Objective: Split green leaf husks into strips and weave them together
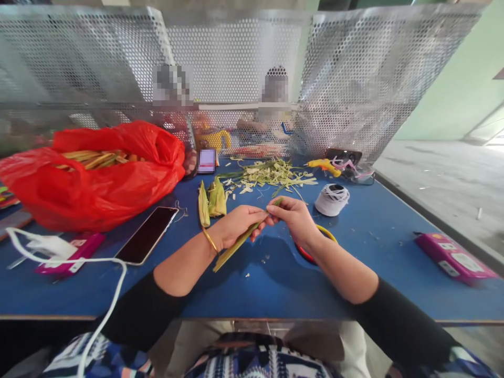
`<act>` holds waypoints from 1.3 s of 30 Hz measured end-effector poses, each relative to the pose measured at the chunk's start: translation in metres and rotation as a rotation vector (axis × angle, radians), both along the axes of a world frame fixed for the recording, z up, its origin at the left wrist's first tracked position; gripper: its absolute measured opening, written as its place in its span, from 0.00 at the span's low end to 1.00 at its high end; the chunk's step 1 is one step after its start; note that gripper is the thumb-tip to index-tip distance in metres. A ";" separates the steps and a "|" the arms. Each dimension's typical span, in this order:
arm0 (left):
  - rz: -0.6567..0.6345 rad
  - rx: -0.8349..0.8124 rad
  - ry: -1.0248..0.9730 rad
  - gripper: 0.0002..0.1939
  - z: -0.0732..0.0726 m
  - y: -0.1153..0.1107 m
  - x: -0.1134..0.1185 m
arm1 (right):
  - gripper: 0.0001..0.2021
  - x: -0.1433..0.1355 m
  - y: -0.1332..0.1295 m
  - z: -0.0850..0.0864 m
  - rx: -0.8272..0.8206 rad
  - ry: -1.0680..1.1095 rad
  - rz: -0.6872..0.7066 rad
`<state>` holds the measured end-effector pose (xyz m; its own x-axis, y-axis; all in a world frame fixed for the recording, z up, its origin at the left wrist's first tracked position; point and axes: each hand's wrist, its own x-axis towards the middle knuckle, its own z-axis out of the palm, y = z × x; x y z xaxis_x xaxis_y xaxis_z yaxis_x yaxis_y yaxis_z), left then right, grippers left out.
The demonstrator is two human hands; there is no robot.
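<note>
We hold a long green leaf strip [240, 239] over the blue table [275, 283], a little in front of us and near the middle of the scene. Our left hand [236, 224] is closed around the strip's middle, with the lower end slanting down and to the left past the wrist. Our right hand [293, 215] pinches the upper tip between thumb and fingertips, so both hands grip the same strip and almost touch.

We judge that we are working the strip's top end, folding or splitting it, with the shaping only just begun, since the strip is mostly straight. The next move calls for a firm hold with the left hand while the right fingers bend or pull the tip without tearing it.

Just beyond the hands two folded leaf pieces [211, 202] stand on the table, and farther off lies a scatter of leaf trimmings [271, 173]. To the right of the hands sits a spool of white string [332, 199]; a red and yellow ring [315, 247] lies partly under our right wrist. On the left, a red plastic bag [98, 178] holds more strips, with a phone [146, 234] lying near it.
</note>
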<state>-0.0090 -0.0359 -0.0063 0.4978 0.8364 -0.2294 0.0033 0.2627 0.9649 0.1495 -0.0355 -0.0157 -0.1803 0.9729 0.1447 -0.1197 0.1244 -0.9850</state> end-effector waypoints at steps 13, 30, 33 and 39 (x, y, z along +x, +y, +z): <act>-0.054 -0.104 -0.135 0.08 -0.005 0.004 -0.003 | 0.14 0.002 0.002 -0.005 0.053 -0.001 0.047; 0.100 -0.123 -0.185 0.09 -0.003 0.013 -0.006 | 0.14 0.003 0.010 -0.018 -0.028 -0.195 0.069; 0.157 -0.110 -0.201 0.08 -0.003 0.013 -0.005 | 0.16 0.004 0.010 -0.015 -0.094 -0.094 0.068; 0.203 -0.085 -0.159 0.07 -0.004 0.013 -0.005 | 0.19 0.012 0.008 0.001 -0.161 -0.036 0.059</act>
